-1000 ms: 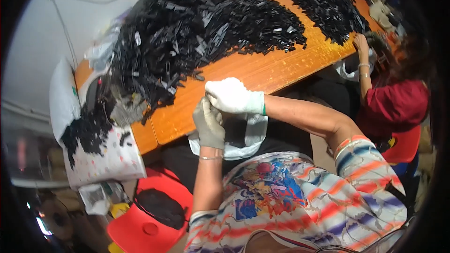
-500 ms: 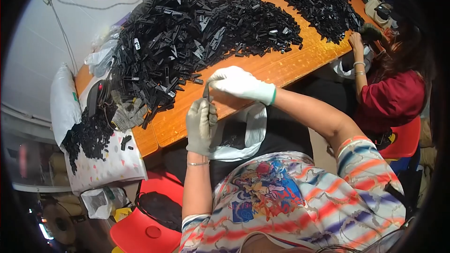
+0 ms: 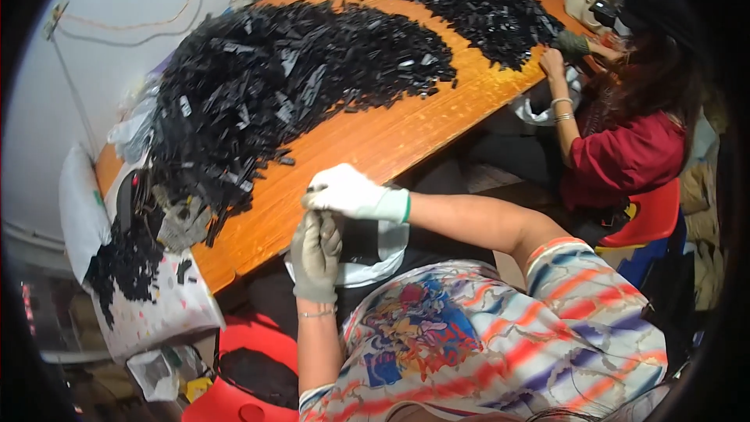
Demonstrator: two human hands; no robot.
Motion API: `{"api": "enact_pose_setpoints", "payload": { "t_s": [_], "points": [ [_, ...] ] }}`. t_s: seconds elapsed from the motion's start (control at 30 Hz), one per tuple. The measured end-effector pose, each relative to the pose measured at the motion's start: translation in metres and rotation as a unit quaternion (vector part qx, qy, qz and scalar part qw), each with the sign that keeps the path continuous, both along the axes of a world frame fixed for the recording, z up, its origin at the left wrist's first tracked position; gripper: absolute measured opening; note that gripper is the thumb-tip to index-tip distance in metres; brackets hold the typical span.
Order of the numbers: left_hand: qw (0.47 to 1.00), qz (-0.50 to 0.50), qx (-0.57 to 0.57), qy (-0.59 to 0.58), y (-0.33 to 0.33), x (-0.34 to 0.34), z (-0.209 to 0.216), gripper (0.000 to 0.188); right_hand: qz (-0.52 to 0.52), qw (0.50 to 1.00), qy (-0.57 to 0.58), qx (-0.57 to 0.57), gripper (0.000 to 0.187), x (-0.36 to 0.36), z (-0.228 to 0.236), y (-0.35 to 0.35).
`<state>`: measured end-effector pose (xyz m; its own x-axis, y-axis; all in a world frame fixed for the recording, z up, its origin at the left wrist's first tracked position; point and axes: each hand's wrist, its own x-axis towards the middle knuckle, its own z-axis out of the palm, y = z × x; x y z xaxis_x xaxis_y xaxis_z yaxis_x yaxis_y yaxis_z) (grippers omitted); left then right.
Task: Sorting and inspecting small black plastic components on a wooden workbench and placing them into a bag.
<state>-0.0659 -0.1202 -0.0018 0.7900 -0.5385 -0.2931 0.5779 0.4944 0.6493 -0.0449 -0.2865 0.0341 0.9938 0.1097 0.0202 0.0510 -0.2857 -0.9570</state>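
My right hand (image 3: 349,191), in a white glove with a green cuff edge, meets my left hand (image 3: 316,259), in a greyish glove, just off the front edge of the table. The fingers of both are closed in a pinch around a small black plastic piece (image 3: 319,187); little of it shows between the gloves. Below my hands hangs a white plastic bag (image 3: 384,258), its mouth open and dark inside. A large pile of black plastic pieces (image 3: 258,86) lies on the orange table (image 3: 344,141) beyond my hands.
Another black pile (image 3: 476,8) covers the table's far end, where a person in a red top (image 3: 629,148) sits. At left, a grey work glove (image 3: 183,223) lies beside small black scraps (image 3: 129,266) on a patterned sheet (image 3: 183,301). A red stool (image 3: 234,391) stands lower left.
The whole view has shifted, with the table scene now further left. My hands have come closer together and lower; the black piece, earlier showing as a thin strip between them, is now mostly covered.
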Motion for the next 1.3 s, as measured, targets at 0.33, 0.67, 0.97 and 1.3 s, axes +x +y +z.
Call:
{"api": "enact_pose_setpoints", "payload": {
  "t_s": [0.33,0.67,0.97,1.3],
  "points": [
    [0.708,0.013,0.596,-0.378,0.016,-0.033,-0.041,0.020,-0.229,0.871,-0.257,-0.351,0.022,-0.017,-0.020,-0.139],
    [0.574,-0.071,0.690,-0.436,0.014,-0.022,-0.078,0.033,-0.432,0.786,-0.164,-0.411,0.043,0.028,-0.048,-0.245],
    [0.651,-0.067,0.624,-0.427,0.025,-0.025,-0.079,0.032,-0.409,0.836,-0.167,-0.327,0.043,0.041,-0.055,-0.191],
    [0.687,-0.039,0.564,-0.456,0.039,-0.027,-0.090,0.029,-0.386,0.864,-0.178,-0.270,0.037,0.057,-0.047,-0.092]
  ]
}}
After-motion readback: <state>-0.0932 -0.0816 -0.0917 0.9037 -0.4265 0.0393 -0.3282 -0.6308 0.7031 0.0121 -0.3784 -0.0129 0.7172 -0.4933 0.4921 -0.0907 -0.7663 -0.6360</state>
